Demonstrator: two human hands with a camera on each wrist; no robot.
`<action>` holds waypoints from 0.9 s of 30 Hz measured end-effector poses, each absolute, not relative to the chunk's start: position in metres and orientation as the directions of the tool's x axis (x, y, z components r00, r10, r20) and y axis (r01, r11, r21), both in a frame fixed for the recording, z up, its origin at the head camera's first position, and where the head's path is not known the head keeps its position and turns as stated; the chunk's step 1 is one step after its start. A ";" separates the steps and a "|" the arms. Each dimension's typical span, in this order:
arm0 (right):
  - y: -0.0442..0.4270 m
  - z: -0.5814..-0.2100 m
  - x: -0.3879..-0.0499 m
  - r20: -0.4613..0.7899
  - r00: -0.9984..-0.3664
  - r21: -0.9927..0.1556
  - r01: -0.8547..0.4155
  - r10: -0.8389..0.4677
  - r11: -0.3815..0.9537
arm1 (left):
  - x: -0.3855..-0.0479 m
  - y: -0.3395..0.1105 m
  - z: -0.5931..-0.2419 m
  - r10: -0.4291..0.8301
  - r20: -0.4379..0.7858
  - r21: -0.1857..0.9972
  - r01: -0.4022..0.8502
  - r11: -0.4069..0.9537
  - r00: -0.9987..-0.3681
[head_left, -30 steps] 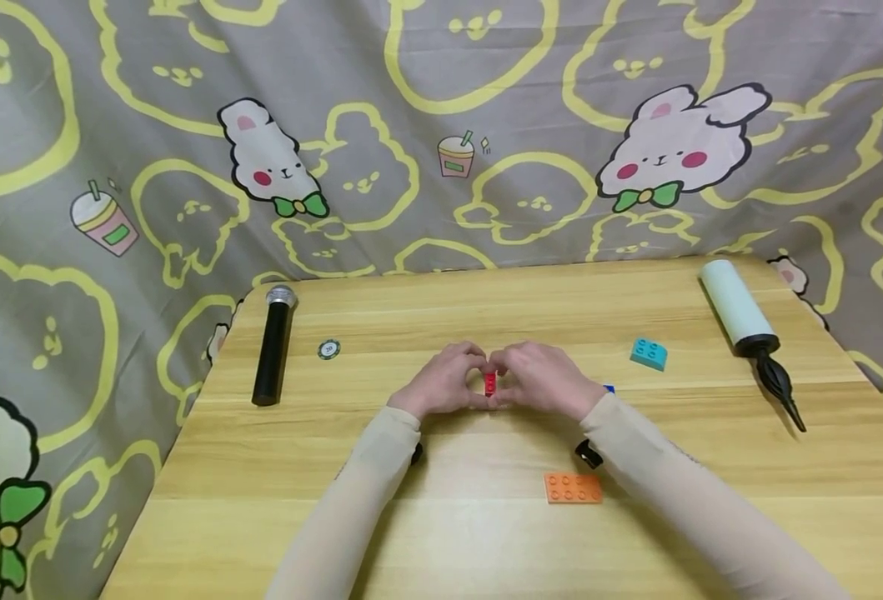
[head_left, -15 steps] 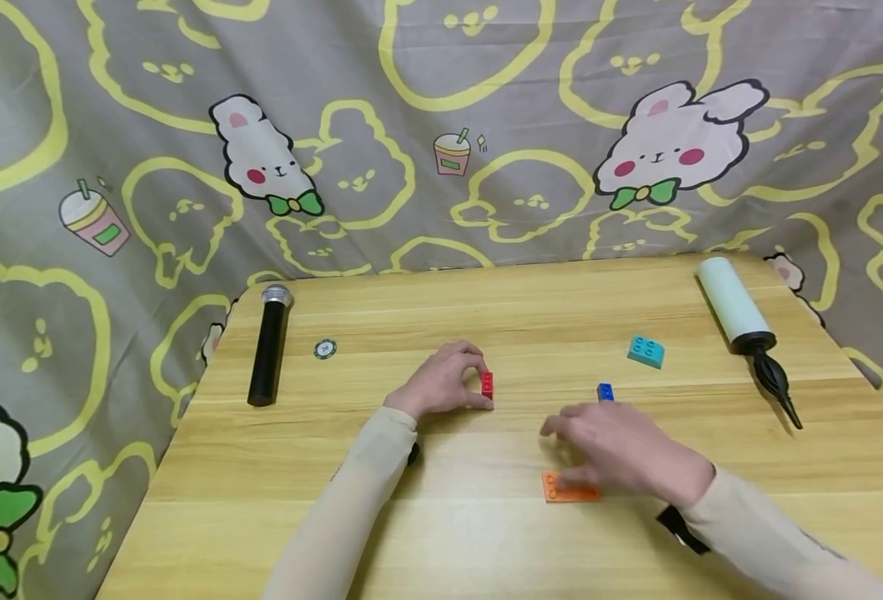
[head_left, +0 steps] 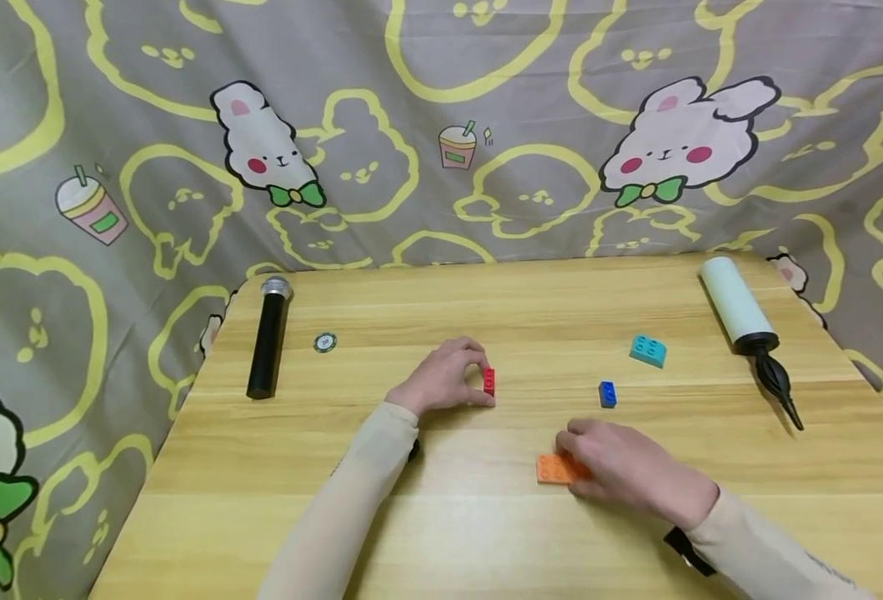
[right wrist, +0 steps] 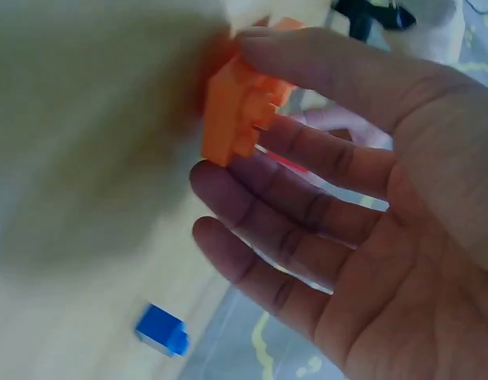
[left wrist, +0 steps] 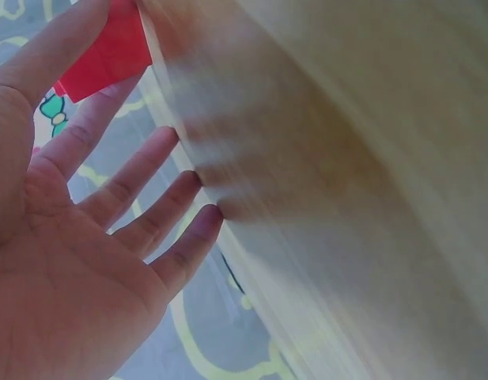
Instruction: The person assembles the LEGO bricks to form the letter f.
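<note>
Near the middle of the table, my left hand [head_left: 449, 379] pinches a small red toy brick [head_left: 489, 382] between thumb and index finger. The same red brick [left wrist: 109, 59] fills the top of the left wrist view, with the other fingertips on the wood. Nearer and to the right, my right hand [head_left: 621, 462] holds a flat orange toy brick [head_left: 552, 469] by thumb and fingers. Its right end is covered by the hand. In the right wrist view the orange brick [right wrist: 228, 115] shows its studs toward the palm.
A small blue brick [head_left: 608, 394] and a teal brick [head_left: 648, 351] lie beyond my right hand. At the far right is a hand pump [head_left: 737, 308]. On the left lie a black microphone [head_left: 267, 342] and a round chip [head_left: 325, 342]. A patterned curtain [head_left: 381, 167] hangs behind the table [head_left: 381, 308].
My right hand has left the red brick, come back toward the near right and taken hold of the orange brick, which has shifted slightly. The left hand stays with the red brick.
</note>
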State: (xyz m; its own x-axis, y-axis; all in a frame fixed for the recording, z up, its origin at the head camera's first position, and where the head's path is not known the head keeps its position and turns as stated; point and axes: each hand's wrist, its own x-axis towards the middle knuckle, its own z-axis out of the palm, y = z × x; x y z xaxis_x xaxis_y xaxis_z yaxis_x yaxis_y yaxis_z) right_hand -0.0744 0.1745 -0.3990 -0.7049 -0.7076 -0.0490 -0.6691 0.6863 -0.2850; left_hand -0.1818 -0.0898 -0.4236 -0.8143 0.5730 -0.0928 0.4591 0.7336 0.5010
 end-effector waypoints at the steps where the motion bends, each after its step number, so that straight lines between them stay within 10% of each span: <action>1: 0.174 -0.397 -0.079 -0.032 -0.712 -0.291 -0.665 -0.701 0.688 | -0.182 -0.089 -0.423 0.572 -0.095 0.498 0.459 0.736 -0.815; 27: 0.111 -0.380 -0.166 0.111 -0.679 -0.261 -0.725 -0.726 0.637 | -0.180 -0.088 -0.421 0.544 -0.138 0.488 0.421 0.765 -0.828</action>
State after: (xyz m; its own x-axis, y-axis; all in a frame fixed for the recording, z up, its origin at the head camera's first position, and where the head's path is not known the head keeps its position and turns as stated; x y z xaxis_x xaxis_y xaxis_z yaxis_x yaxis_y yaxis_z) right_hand -0.1660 0.1109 -0.3802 -0.6786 -0.7261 0.1110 -0.7249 0.6375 -0.2612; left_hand -0.1802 -0.0877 -0.4208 -0.8278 0.5438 -0.1382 0.4209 0.7647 0.4879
